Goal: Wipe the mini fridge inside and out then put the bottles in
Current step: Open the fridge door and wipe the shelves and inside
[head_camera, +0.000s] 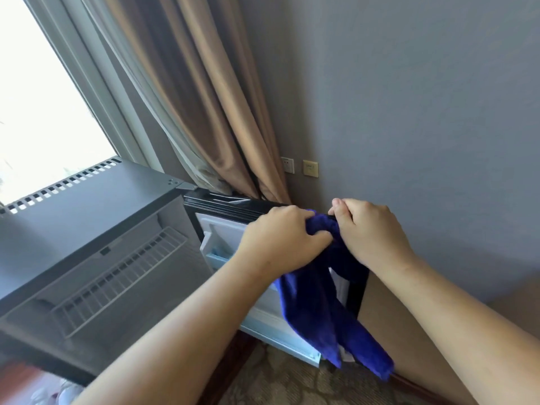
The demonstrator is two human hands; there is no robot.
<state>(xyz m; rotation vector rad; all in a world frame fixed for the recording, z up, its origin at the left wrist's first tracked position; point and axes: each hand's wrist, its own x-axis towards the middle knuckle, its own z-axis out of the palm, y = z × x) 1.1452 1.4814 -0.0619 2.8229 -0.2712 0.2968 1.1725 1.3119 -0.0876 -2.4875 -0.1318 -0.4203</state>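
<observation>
1. My left hand (285,238) is closed around the bunched top of the blue cloth (327,305), fingers curled into the fabric.
2. My right hand (369,229) grips the same bunch just beside the left, fingertips pinched on its upper edge; the rest of the cloth hangs down loose below both hands.
3. Behind the cloth stands the open door (230,229) of the mini fridge (87,200), its white inner side with door shelves facing me, its black top edge just past my knuckles.
4. The fridge body sits to my left, grey interior and a wire shelf (117,273) showing.
5. Beyond are tan curtains (204,112), a bright window (38,97) and two wall sockets (299,167) on the grey wall.
</observation>
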